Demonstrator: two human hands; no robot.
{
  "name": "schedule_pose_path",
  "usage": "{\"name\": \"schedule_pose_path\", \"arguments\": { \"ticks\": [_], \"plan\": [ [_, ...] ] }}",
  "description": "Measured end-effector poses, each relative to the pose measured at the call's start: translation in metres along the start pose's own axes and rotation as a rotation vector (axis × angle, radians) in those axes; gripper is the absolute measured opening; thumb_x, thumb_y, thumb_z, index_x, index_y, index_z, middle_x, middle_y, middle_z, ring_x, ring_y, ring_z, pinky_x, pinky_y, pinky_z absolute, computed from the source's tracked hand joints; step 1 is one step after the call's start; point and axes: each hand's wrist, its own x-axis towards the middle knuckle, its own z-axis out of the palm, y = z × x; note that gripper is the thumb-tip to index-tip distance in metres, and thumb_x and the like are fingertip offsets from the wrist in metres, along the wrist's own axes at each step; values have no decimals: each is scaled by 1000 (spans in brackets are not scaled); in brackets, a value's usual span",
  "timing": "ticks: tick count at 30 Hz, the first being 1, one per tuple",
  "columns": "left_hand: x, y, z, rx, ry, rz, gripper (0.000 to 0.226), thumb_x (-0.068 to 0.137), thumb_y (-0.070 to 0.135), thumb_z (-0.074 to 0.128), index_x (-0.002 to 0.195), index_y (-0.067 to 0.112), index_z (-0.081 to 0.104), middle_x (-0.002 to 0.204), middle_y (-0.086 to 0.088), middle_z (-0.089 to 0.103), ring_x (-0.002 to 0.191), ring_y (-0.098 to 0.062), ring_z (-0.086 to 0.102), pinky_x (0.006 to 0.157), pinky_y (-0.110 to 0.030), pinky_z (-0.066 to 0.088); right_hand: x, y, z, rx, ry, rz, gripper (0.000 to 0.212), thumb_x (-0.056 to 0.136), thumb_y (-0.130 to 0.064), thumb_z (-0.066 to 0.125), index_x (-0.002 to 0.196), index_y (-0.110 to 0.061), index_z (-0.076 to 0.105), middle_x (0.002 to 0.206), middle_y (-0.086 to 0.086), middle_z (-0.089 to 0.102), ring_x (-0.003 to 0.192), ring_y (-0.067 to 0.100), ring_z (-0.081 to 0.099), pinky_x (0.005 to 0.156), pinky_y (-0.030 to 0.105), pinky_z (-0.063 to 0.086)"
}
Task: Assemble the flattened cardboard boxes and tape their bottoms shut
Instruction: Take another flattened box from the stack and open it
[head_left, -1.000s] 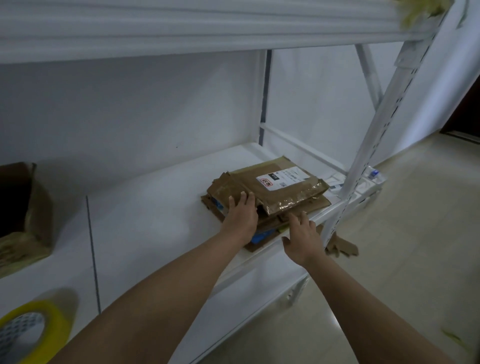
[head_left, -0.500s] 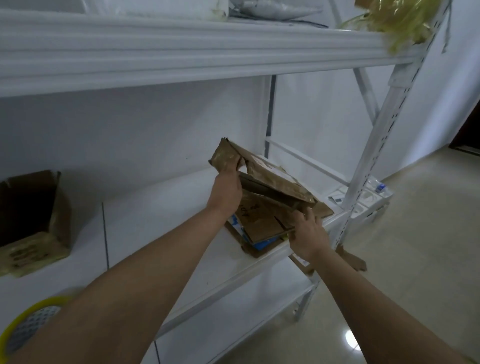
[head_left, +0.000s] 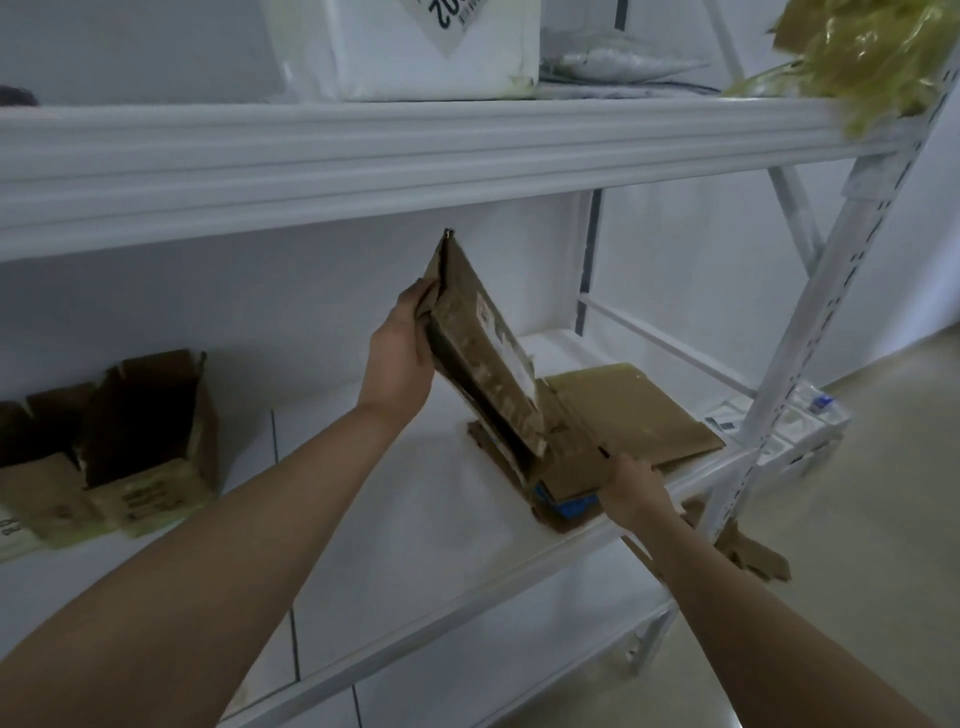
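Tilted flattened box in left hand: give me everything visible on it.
The flattened box is brown, worn cardboard with glossy tape strips and a white label on its upper face. It stands tilted steeply, top corner up, lower edge resting on the flat cardboard stack on the white shelf. The left hand grips its upper left edge. The right hand holds the stack, not it.

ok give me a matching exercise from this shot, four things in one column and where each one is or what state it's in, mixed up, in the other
Things
1. taped flattened brown cardboard box with a white label
2. plain flat brown cardboard sheet
3. open assembled brown cardboard box
4. crumpled yellow-green plastic wrap

Places or states
A. on the top shelf, at the right end
B. tilted up on edge, held by the left hand
C. standing at the left of the middle shelf
D. lying flat on the pile, near the right hand

Pairs: 1-B, 2-D, 3-C, 4-A
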Motion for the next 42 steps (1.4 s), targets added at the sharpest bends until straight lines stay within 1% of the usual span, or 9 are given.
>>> {"name": "schedule_pose_path", "arguments": {
  "ticks": [4,7,12,17,20,27,31,34,42],
  "plan": [
    [-13,-7,-39,108,86,32,41,101,-1,33,140,2,42,121,-2,55,106,-14,55,89,2,34,-3,-40,6,320,18,-30,17,102,-14,39,91,-6,49,90,8,53,84,24,50,72,31,39],
    [-24,-10,-68,116,106,58,39,100,-1,34,138,2,44,121,-7,59,104,-13,55,88,-3,37,-13,-79,16,563,-31,-65,56,104,-47,22,79,-9,55,79,10,56,75,26,54,71,33,40],
    [-49,-16,-128,142,114,129,36,100,-2,35,134,-2,46,112,0,57,97,0,53,84,2,36,-34,-128,32,1126,-244,184,71,91,-74,34,118,-14,60,104,14,67,83,30,65,69,36,54],
    [-87,-44,-199,109,14,104,41,98,15,34,136,5,48,117,1,60,105,-8,58,90,-12,45,-77,-183,55,1134,-342,42,53,85,-68,52,103,-19,62,97,7,67,86,26,67,72,41,58],
    [-115,-59,-260,65,0,106,39,101,22,37,134,7,50,124,-2,61,113,-9,59,94,-16,45,-105,-222,82,1133,-358,27,81,63,-79,65,111,-14,65,101,12,71,91,31,70,85,48,57],
    [-189,-94,-413,74,-136,-244,57,88,67,44,114,22,68,117,4,68,112,-7,61,100,-22,45,-183,-296,149,1198,-313,-49,33,87,-35,71,98,-4,69,91,15,73,78,27,71,61,32,59],
    [-225,-113,-474,119,-62,-463,22,92,30,63,106,17,73,113,8,67,106,-7,61,102,-30,46,-224,-328,174,1205,-333,-104,22,87,-26,72,95,-6,68,87,11,72,76,24,70,56,31,58],
    [-246,-120,-504,210,-109,-585,53,84,23,74,131,17,52,116,13,50,110,-6,47,87,-6,40,-245,-349,188,1205,-329,-136,13,87,-17,72,95,-8,67,86,9,72,74,21,70,53,29,59],
    [-307,-170,-533,184,-227,-915,103,62,24,91,143,14,28,129,-1,50,122,-23,50,101,-38,45,-267,-374,228,1107,-355,-186,23,83,-13,76,104,-5,70,90,13,74,78,24,73,56,33,59]
  ]
}}
